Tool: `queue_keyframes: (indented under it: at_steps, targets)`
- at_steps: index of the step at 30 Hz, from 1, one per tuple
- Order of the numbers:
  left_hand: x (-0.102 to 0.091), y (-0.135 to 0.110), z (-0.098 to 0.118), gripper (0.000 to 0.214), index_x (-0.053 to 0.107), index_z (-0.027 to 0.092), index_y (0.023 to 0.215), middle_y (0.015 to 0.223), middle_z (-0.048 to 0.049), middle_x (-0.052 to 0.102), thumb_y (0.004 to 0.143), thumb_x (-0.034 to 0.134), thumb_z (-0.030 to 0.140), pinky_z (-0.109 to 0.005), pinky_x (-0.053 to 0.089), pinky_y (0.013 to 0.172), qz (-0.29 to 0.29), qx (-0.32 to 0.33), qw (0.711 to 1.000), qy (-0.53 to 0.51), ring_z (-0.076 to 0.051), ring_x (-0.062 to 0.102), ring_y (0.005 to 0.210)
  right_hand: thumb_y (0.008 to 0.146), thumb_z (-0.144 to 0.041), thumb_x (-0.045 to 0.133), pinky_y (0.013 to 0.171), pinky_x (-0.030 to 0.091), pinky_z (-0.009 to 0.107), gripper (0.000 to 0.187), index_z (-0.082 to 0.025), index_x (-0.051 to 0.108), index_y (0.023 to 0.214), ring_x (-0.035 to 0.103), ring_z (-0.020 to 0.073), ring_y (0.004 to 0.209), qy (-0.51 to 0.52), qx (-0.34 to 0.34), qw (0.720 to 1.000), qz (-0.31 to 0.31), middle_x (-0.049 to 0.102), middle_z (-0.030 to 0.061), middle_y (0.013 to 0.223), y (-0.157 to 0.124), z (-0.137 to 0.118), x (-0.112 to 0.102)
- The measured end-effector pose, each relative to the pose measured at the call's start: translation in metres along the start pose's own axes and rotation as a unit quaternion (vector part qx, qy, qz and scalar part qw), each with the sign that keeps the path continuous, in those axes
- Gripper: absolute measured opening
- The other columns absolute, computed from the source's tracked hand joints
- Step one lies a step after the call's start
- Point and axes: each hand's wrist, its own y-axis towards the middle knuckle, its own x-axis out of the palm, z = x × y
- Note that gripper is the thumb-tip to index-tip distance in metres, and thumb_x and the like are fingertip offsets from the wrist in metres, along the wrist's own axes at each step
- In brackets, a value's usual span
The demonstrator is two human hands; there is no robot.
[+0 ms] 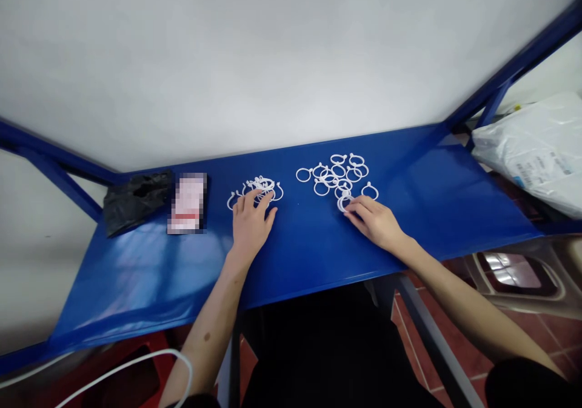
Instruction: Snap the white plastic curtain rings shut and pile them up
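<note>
Two groups of white plastic rings lie on a blue metal shelf (pixel 431 202). My left hand (pixel 251 223) lies flat with its fingers stretched forward, fingertips on the left cluster of rings (pixel 261 188). My right hand (pixel 375 220) reaches into the near edge of the right pile of rings (pixel 337 174). Its fingertips are pinched on a white ring (pixel 344 202) resting on the shelf.
A black plastic bag (pixel 136 199) and a small blurred white-and-red card (pixel 188 203) lie at the shelf's left. A white plastic sack (pixel 536 147) sits off the right end. Blue frame posts rise at both ends. A white cable (pixel 136 362) loops below left.
</note>
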Motion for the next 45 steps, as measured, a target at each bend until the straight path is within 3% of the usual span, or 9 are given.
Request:
queue_keyframes:
  at_steps: [3, 10, 17, 24, 35, 41, 45]
  targets:
    - [0.001, 0.000, -0.001, 0.032, 0.068, 0.026, 0.125, 0.133, -0.0119, 0.061, 0.096, 0.055, 0.029, -0.050, 0.046, 0.093, -0.011, 0.009, 1.000, 0.011, -0.034, 0.055, 0.115, 0.102, -0.028, 0.051, 0.071, 0.055, 0.033, 0.018, -0.016, 0.066, 0.103, 0.067, 0.0210, 0.085, -0.054, 0.028, 0.998, 0.025, 0.071, 0.0096, 0.100, 0.009, 0.003, 0.000]
    - [0.003, 0.002, -0.009, 0.024, 0.071, 0.020, 0.107, 0.128, -0.0123, 0.065, 0.097, 0.055, 0.033, -0.050, 0.045, 0.099, 0.011, -0.023, 1.000, 0.007, -0.034, 0.056, 0.116, 0.103, -0.030, 0.047, 0.063, 0.050, 0.032, 0.024, -0.016, 0.066, 0.097, 0.063, 0.0204, 0.077, -0.118, 0.055, 0.991, -0.034, 0.066, 0.0102, 0.096, 0.020, 0.012, 0.013]
    - [0.007, 0.000, -0.014, 0.025, 0.069, 0.020, 0.106, 0.129, -0.0135, 0.064, 0.096, 0.054, 0.037, -0.054, 0.039, 0.109, 0.021, -0.049, 0.999, -0.009, -0.034, 0.054, 0.122, 0.104, -0.031, 0.045, 0.059, 0.051, 0.031, 0.025, -0.016, 0.064, 0.098, 0.066, 0.0199, 0.078, -0.067, 0.055, 0.996, -0.023, 0.066, 0.0127, 0.108, 0.007, 0.004, 0.015]
    - [0.006, 0.000, -0.012, 0.023, 0.068, 0.020, 0.106, 0.128, -0.0136, 0.064, 0.095, 0.054, 0.035, -0.052, 0.042, 0.104, 0.021, -0.046, 0.999, -0.008, -0.034, 0.055, 0.120, 0.106, -0.032, 0.044, 0.062, 0.051, 0.030, 0.026, -0.017, 0.063, 0.096, 0.066, 0.0170, 0.068, -0.047, 0.007, 0.998, -0.031, 0.072, 0.0065, 0.091, -0.005, -0.012, 0.005]
    - [0.005, 0.000, -0.010, 0.023, 0.068, 0.020, 0.107, 0.126, -0.0130, 0.065, 0.095, 0.053, 0.033, -0.052, 0.043, 0.102, 0.018, -0.044, 0.999, -0.010, -0.034, 0.056, 0.117, 0.106, -0.028, 0.043, 0.066, 0.053, 0.030, 0.025, -0.018, 0.065, 0.100, 0.070, 0.0180, 0.077, -0.001, -0.018, 0.999, -0.030, 0.074, 0.0076, 0.096, -0.001, -0.022, -0.013]
    - [0.004, 0.001, -0.008, 0.021, 0.069, 0.020, 0.104, 0.124, -0.0121, 0.065, 0.094, 0.055, 0.033, -0.052, 0.042, 0.102, 0.020, -0.047, 0.999, -0.008, -0.035, 0.056, 0.116, 0.106, -0.026, 0.042, 0.066, 0.053, 0.030, 0.024, -0.018, 0.064, 0.102, 0.069, 0.0178, 0.078, -0.046, -0.016, 0.999, -0.023, 0.074, 0.0074, 0.100, 0.006, -0.003, -0.014]
    - [0.002, 0.001, -0.007, 0.021, 0.069, 0.021, 0.101, 0.123, -0.0123, 0.065, 0.095, 0.053, 0.032, -0.051, 0.039, 0.105, 0.038, -0.048, 0.998, -0.009, -0.033, 0.054, 0.118, 0.105, -0.023, 0.041, 0.067, 0.053, 0.031, 0.025, -0.019, 0.066, 0.104, 0.068, 0.0190, 0.082, -0.070, -0.026, 0.995, -0.062, 0.073, 0.0074, 0.101, 0.013, 0.018, -0.008]
